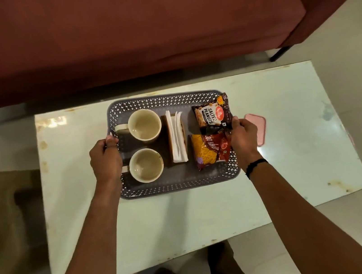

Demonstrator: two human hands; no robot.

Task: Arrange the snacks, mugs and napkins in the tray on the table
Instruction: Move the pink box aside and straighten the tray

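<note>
Two hands clamped on the grey tray's short sides: left hand (pixel 105 158) on the left rim, right hand (pixel 244 137) on the right rim; tray (pixel 178 185) on the pale tabletop (pixel 188 218); inside, two mugs (pixel 144 124) at left, napkins (pixel 177 136) in the middle, peanut packet (pixel 212 114) and yellow snack packet (pixel 210 147) at right

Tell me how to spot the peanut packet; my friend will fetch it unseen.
Find the grey tray on the pale table. Along its right side lie two snack packets; the peanut packet is the farther one, dark brown, not yellow like the nearer packet.
</note>
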